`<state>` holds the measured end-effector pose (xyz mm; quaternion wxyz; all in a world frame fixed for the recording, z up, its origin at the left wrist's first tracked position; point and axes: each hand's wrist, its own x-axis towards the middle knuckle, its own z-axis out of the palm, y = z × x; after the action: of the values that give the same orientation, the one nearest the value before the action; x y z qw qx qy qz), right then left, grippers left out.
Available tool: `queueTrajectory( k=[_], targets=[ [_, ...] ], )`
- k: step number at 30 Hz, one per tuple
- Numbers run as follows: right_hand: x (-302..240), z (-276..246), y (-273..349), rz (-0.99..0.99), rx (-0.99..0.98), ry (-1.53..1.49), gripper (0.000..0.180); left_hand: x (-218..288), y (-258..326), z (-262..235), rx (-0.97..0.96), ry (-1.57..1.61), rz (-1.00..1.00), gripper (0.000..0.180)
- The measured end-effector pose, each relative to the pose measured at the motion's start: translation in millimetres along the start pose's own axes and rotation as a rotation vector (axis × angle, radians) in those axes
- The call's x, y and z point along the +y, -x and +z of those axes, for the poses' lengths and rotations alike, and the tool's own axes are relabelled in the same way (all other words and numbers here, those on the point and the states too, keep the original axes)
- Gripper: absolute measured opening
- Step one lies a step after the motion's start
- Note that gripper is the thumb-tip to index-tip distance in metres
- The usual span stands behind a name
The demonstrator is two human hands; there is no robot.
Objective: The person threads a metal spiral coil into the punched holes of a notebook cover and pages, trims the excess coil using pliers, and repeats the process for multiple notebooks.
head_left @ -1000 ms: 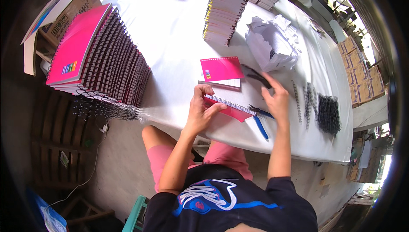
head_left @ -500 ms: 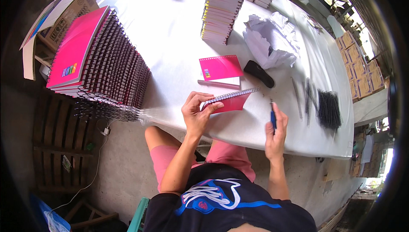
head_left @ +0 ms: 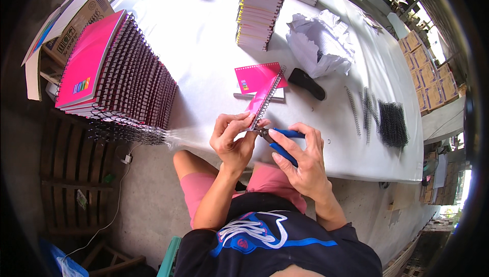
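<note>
Head cam, L to R: far L, a big stack of pink spiral notebooks [head_left: 89, 58], smooth glossy cover on top, dark coils ridged down the side. Next, left hand [head_left: 233, 137]: thumb & fingers pinched together on the near end of a slim pink notebook [head_left: 260, 102], held up at a slant over the table's near edge, coil running up its R side. Looks light; covers prob. bendy & a bit slick, coil springy, easily bent out of round. Best hold, I'd say: flat cover & pages near the coil end, w/o squashing loops. Behind it, a punched pink cover [head_left: 246, 77], flat, thin, row of holes on top edge. Then pliers [head_left: 275, 147], dark metal head right at the coil's near end; blue grips, smooth, prob. rubbery, spread apart. Can't tell if the tips are biting wire. Right hand [head_left: 305, 164] has its fingers clamped round those grips. Further R: black oblong object [head_left: 306, 84], matte; crumpled white paper [head_left: 326, 48], stiff, jagged folds; finally loose black coils [head_left: 393, 125], wiry, bunched on the white table cover [head_left: 351, 157].
</note>
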<state>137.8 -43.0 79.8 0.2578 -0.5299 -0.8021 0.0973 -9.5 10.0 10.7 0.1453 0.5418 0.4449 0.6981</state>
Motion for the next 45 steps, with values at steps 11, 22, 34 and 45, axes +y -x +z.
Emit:
queueTrajectory(
  k=[11,22,34,45],
  targets=[
    [18.2,17.6,10.2,0.161,-0.223,-0.869,0.038,-1.8,7.1,3.4,0.082,0.048,0.045,0.027],
    [121.8,27.0,25.6,0.299,0.102,0.443,0.056,18.5,-23.3,-13.4,0.196,0.395,-0.218,0.051],
    [-92.8,-29.1,-201.5,-0.302,0.059,-1.697,0.047,97.1,-115.9,-132.7,0.677,-0.161,0.510,0.059],
    [-161.1,-41.6,-343.8,-0.969,-0.191,-0.837,0.022,33.1,-161.4,-155.5,0.319,0.210,0.000,0.040]
  ],
)
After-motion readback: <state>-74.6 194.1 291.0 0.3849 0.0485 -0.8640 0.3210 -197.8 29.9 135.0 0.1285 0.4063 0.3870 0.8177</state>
